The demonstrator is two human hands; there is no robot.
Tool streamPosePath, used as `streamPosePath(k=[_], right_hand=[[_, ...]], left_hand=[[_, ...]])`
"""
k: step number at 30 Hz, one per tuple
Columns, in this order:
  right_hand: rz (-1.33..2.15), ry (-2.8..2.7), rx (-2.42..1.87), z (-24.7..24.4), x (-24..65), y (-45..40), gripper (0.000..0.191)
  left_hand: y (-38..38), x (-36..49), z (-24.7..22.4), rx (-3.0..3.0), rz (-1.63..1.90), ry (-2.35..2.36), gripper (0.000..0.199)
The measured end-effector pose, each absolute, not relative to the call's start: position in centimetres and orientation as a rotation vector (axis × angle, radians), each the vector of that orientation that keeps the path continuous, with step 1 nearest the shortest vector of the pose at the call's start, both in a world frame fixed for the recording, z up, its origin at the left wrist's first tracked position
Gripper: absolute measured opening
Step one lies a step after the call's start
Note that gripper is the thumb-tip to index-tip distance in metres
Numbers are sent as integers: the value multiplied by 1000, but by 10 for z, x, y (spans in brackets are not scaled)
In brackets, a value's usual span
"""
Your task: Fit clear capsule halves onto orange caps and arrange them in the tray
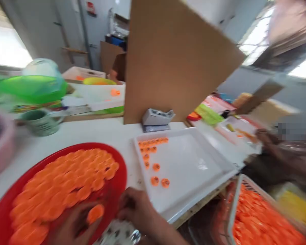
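Note:
My left hand [75,223], blurred, is over the near edge of a red tray [121,170]. Its fingers hold a round orange disc [95,213]. Overlapping orange discs [73,177] cover much of that tray. At the tray's right edge is my right hand [136,207], its fingers pinched together; whatever may be between them is hidden. Just below lies a shiny clear bag or sheet [116,233] with small dark pieces. On the right, a white tray [193,156] carries rows of orange discs with dark centres [155,181].
A cardboard panel [175,64] stands behind a grey tape dispenser [158,117]. A green mug [40,122] and pink tub [1,146] sit at left. A crate [234,211] of orange pieces is at lower right. Other people [290,153] are at the right and behind the panel.

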State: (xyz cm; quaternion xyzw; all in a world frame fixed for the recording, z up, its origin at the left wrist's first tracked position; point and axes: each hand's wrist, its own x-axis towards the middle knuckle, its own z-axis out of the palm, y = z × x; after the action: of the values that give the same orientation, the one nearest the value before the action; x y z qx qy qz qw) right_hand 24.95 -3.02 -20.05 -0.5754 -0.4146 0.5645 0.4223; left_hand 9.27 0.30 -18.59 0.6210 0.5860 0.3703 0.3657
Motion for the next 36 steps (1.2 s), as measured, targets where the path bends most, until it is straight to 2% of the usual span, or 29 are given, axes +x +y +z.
streamPosePath(k=[2, 6, 17, 24, 29, 33, 36], right_hand=[[1533, -932, -1305, -189, 250, -26, 21], [1561, -921, -1247, -178, 251, -20, 21], [1668, -854, -1273, -180, 249, -26, 29], [1640, -706, -1222, -188, 247, -27, 31], [1765, -540, -1161, -191, 244, -30, 30], [1795, -474, -1126, -189, 241, -32, 38], [1787, -515, -1134, -188, 240, -32, 32]], left_hand=[[-10, 75, -179, 1395, 825, 1426, 30], [-15, 66, -171, 1166, 731, 1289, 29], [-18, 63, -174, 882, 773, 1123, 37], [-14, 64, -161, 659, 834, 1241, 28], [-16, 68, -167, 596, 903, 1189, 30], [-16, 67, -170, 573, 876, 1135, 35], [-14, 65, -171, 559, 867, 1127, 36]])
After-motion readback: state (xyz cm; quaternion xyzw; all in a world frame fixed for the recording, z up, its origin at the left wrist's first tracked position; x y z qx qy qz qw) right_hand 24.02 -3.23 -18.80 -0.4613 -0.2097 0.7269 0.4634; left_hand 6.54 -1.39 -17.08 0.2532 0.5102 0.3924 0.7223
